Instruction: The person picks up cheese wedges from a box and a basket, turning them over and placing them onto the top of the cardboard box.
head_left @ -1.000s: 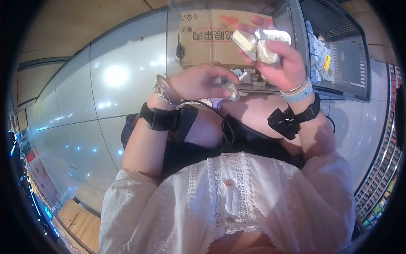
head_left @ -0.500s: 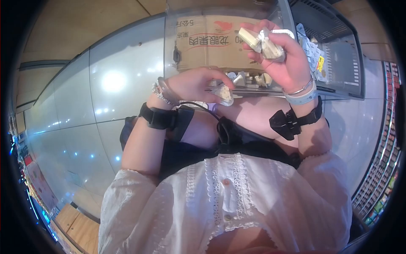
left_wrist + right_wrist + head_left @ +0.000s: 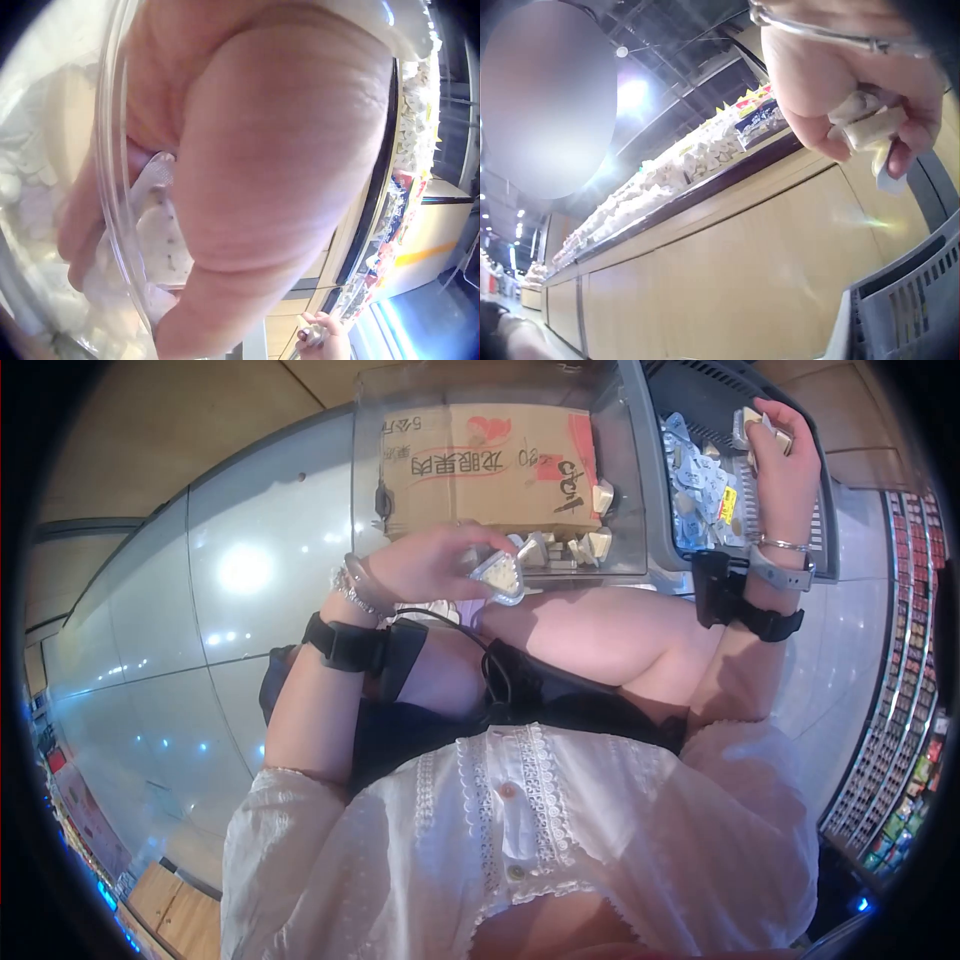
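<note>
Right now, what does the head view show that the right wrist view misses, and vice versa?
Head only: the left hand pinching a clear-wrapped pale wedge packet, plus the brown cardboard box with red print. Right wrist only: a long wooden display counter topped with stacked goods. Both: the right hand gripping pale wrapped packets near the grey slatted plastic basket.

Packet [image 3: 161, 221] in left hand [image 3: 150, 97] blurry, half-hidden

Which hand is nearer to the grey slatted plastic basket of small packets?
Right. The right hand, gripping wrapped packets, is over the grey slatted plastic basket; the left hand holds a triangular packet beside the clear plastic bin, well apart.
</note>
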A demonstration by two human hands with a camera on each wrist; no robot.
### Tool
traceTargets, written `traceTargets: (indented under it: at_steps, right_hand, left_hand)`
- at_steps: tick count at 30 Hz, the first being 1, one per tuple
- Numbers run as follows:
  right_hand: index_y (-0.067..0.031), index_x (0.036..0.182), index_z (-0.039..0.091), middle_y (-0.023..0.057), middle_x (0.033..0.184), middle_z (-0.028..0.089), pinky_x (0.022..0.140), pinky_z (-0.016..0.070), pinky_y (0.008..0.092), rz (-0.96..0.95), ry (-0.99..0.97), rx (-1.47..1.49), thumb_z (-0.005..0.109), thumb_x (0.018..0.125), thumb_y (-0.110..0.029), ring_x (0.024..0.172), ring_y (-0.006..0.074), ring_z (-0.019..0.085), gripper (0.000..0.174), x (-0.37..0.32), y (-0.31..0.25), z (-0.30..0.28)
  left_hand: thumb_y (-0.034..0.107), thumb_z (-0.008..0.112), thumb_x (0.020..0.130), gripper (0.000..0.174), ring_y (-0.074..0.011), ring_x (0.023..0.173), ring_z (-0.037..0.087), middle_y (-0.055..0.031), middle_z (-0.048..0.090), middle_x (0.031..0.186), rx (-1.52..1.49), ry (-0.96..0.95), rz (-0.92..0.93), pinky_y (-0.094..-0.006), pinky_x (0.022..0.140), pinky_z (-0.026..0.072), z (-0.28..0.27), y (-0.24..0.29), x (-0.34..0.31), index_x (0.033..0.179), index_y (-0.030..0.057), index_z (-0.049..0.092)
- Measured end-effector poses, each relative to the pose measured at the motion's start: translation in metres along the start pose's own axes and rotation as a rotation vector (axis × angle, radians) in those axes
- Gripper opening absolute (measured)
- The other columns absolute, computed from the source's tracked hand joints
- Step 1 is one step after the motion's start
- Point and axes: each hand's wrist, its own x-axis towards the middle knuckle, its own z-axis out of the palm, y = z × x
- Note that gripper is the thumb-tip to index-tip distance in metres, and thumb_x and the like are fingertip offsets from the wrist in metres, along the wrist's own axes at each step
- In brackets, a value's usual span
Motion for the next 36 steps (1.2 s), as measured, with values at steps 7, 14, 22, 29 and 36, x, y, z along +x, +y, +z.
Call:
traceTargets:
  at_steps: [7,14,22,29,36]
  right_hand:
    - [-0.0042,0.091,0.057,0.0019,0.077,0.055,0.060,0.0402,0.0234,-0.060,-0.062,-0.299,0.059,0.069,-0.014,0.067,0.0076,0.049,0.024,-0.005,0.002,0.007]
    - [-0.0047,0.084,0.051,-0.0031,0.071,0.044,0.056,0.0346,0.0192,0.108,-0.633,0.207,0.068,0.069,-0.016,0.064,0.0035,0.038,0.026,-0.078,-0.032,0.076]
    - [-0.0058,0.083,0.050,-0.0030,0.077,0.046,0.060,0.0363,0.0182,0.302,-0.788,0.501,0.071,0.066,-0.011,0.069,0.0047,0.042,0.027,-0.096,-0.040,0.094]
    - [-0.0043,0.088,0.050,-0.0001,0.087,0.048,0.074,0.0392,0.0204,0.249,-0.791,0.516,0.069,0.065,-0.003,0.082,0.0076,0.046,0.029,-0.090,-0.043,0.086]
    - [-0.0041,0.095,0.050,0.0005,0.090,0.049,0.078,0.0391,0.0226,0.089,-0.806,0.540,0.067,0.066,0.001,0.087,0.0088,0.047,0.034,-0.093,-0.049,0.078]
  left_hand:
    - [0.002,0.066,0.066,0.047,-0.0125,0.098,0.049,-0.0032,0.054,0.104,-0.212,0.171,-0.101,-0.0264,0.087,0.0391,-0.006,0.007,-0.003,0.110,0.0050,0.050]
    - [-0.001,0.067,0.067,0.050,-0.0116,0.095,0.050,-0.0046,0.053,0.104,-0.561,0.417,-0.010,-0.0250,0.083,0.0417,-0.004,0.020,0.001,0.113,0.0020,0.047]
    - [-0.001,0.065,0.070,0.057,-0.0106,0.096,0.050,-0.0056,0.052,0.108,-0.571,0.548,0.151,-0.0241,0.083,0.0425,0.000,0.027,-0.002,0.122,0.0044,0.041]
    - [-0.008,0.058,0.071,0.068,-0.0122,0.097,0.052,-0.0067,0.053,0.110,-0.546,0.696,0.189,-0.0245,0.080,0.0448,0.000,0.030,-0.004,0.130,0.0100,0.029]
    - [-0.015,0.055,0.067,0.070,-0.0175,0.097,0.055,-0.0112,0.056,0.107,0.037,0.877,0.315,-0.0252,0.077,0.0472,-0.005,0.027,-0.009,0.128,0.0076,0.027]
